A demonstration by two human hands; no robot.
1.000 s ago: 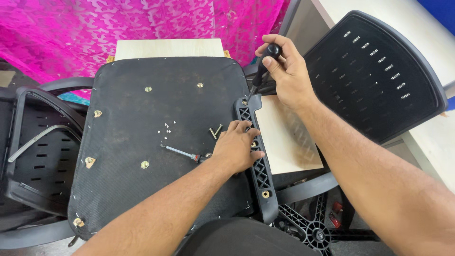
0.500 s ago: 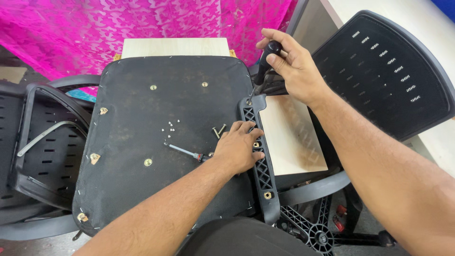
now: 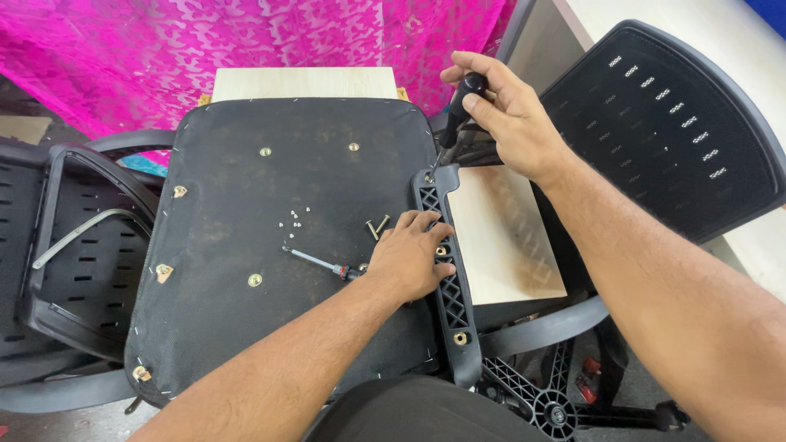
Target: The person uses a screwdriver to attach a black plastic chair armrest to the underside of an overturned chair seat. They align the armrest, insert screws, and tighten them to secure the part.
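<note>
The right hand (image 3: 512,115) has edged slightly toward the bracket's (image 3: 446,254) top end, its grip wrapped around a screwdriver (image 3: 455,115) whose tip now meets that end. The left hand (image 3: 409,258) stays flat, fingers spread, pinning the bracket against the seat (image 3: 270,237). A second screwdriver (image 3: 315,262) and loose screws (image 3: 377,225) lie just left of it.
</note>
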